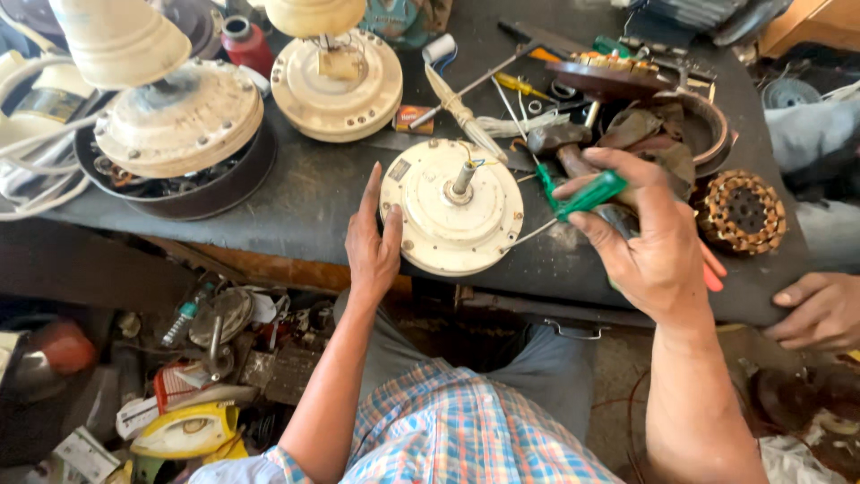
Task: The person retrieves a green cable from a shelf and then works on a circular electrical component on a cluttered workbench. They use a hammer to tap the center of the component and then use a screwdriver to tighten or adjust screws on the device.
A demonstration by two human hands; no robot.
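A round cream fan motor [457, 211] with a short metal shaft lies on the dark workbench [305, 202] in front of me. My left hand [372, 242] rests flat against its left rim, fingers straight. My right hand [649, 237] is raised just right of the motor and grips a green-handled screwdriver [582, 195], its tip pointing toward the motor's upper right. Thin white wires trail from the motor toward that hand.
Two more cream fan motors [336, 85] [179, 116] sit at the back left. A copper-wound stator [742, 211], a hammer [560, 143], brown motor covers [627, 81] and loose tools crowd the right. Another person's hand [820, 309] rests on the bench edge. Clutter [197, 376] fills the floor.
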